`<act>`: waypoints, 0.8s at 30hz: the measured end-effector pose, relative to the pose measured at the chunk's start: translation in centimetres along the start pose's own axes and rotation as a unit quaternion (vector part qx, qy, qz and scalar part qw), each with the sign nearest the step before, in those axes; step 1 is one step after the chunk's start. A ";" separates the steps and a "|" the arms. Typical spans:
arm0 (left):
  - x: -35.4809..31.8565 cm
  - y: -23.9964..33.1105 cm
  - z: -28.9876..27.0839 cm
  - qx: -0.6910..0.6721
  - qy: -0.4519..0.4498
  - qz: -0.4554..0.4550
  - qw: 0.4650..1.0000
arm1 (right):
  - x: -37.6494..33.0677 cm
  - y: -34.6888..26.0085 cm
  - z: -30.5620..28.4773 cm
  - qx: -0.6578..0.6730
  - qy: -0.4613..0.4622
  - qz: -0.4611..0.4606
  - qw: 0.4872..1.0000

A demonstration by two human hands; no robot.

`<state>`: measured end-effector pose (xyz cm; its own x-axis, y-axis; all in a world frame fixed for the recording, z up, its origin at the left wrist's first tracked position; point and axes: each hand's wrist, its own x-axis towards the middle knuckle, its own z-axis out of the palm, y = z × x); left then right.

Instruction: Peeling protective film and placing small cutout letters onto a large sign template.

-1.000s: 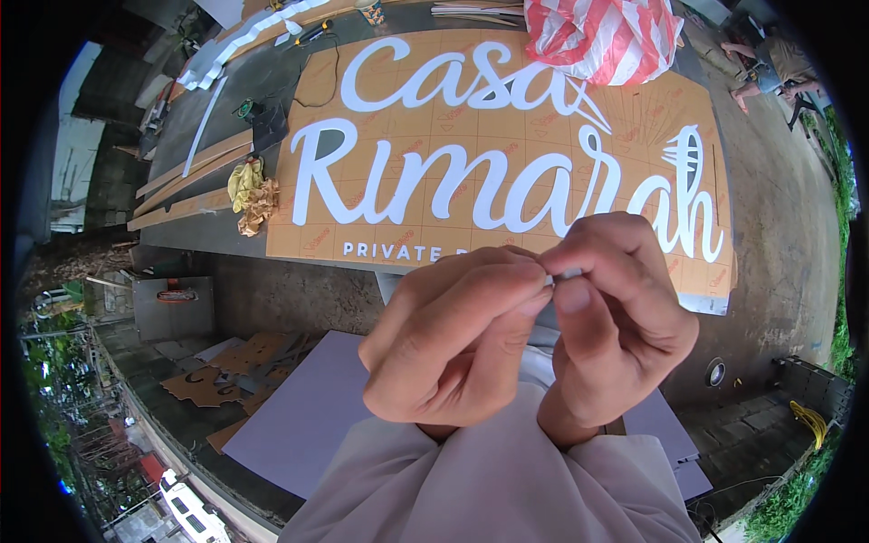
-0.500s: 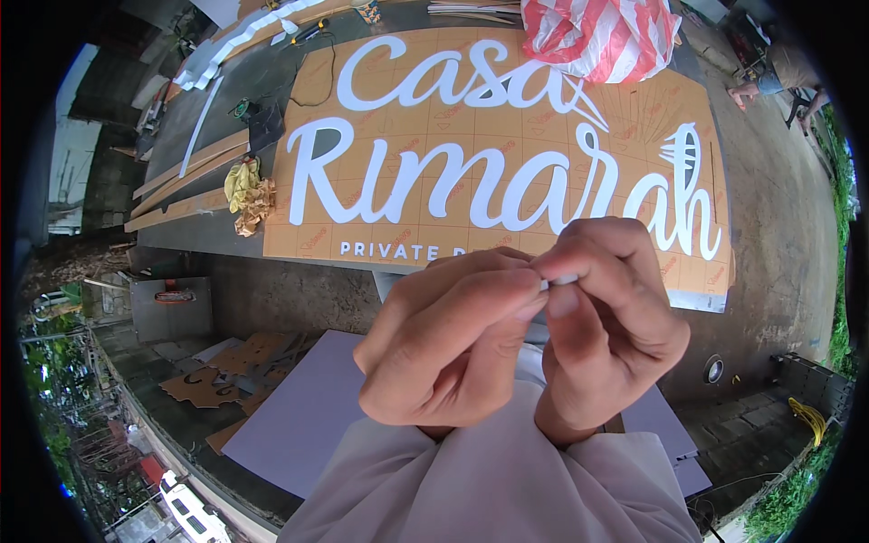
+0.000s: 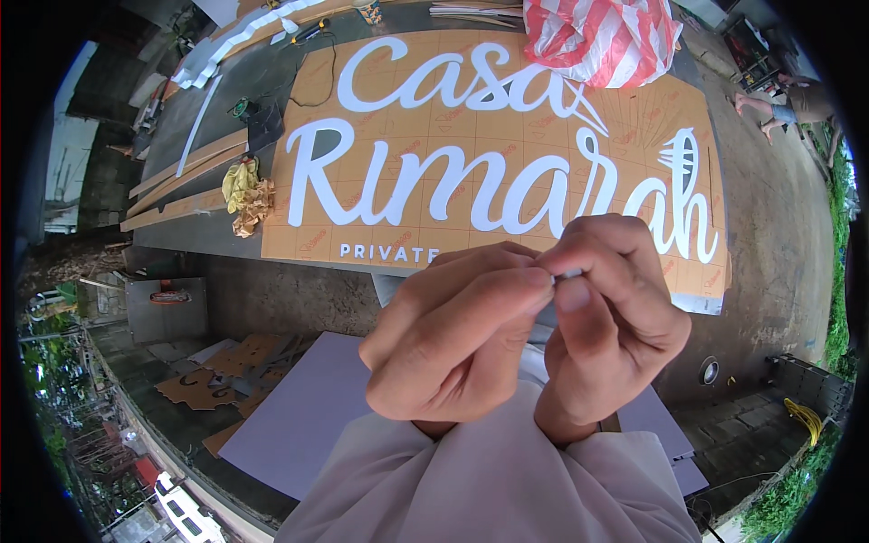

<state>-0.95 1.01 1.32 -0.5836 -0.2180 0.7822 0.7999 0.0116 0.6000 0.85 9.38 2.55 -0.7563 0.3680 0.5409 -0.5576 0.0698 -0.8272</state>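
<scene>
Close in front of me, my left hand point(image 3: 457, 335) and my right hand point(image 3: 611, 326) meet fingertip to fingertip. Between them is a small white piece point(image 3: 569, 273), too covered by the fingers to name its kind. Thumb and forefinger of my right hand pinch it, and those of my left hand press at its left end. Behind the hands, large white cut-out letters point(image 3: 348, 77) lie in rows on a brown printed sheet point(image 3: 279, 240). My hands hide part of the lowest, small row. They are held nearer to me than the sheet.
A red-and-white striped plastic bag point(image 3: 602, 41) sits on the sheet's far edge. Wooden strips point(image 3: 186, 174) and crumpled yellow and brown paper point(image 3: 244, 195) lie to its left. Below are a pale panel point(image 3: 290, 425) and cardboard scraps point(image 3: 240, 353). A person point(image 3: 801, 100) is at far right.
My pinched fingers have shifted very slightly to the right, and the white piece looks a little turned between them. At the far right, the person has changed position.
</scene>
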 end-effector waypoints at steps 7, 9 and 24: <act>0.4 0.2 -0.6 -0.003 0.013 -0.047 0.999 | 0.2 0.0 0.5 0.020 -0.015 0.013 1.000; 0.6 0.0 -0.5 -0.025 0.025 -0.039 0.999 | 0.1 0.2 0.6 0.026 -0.016 0.005 1.000; 0.7 -0.2 -1.3 -0.026 0.021 -0.015 0.999 | 0.0 0.0 1.7 0.005 -0.006 -0.011 1.000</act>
<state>-1.36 -0.37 1.53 -0.6021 -0.2578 0.7556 0.7889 -0.0463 0.6128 0.29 7.81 2.80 -0.7479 0.3563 0.5600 -0.5769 0.0684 -0.8140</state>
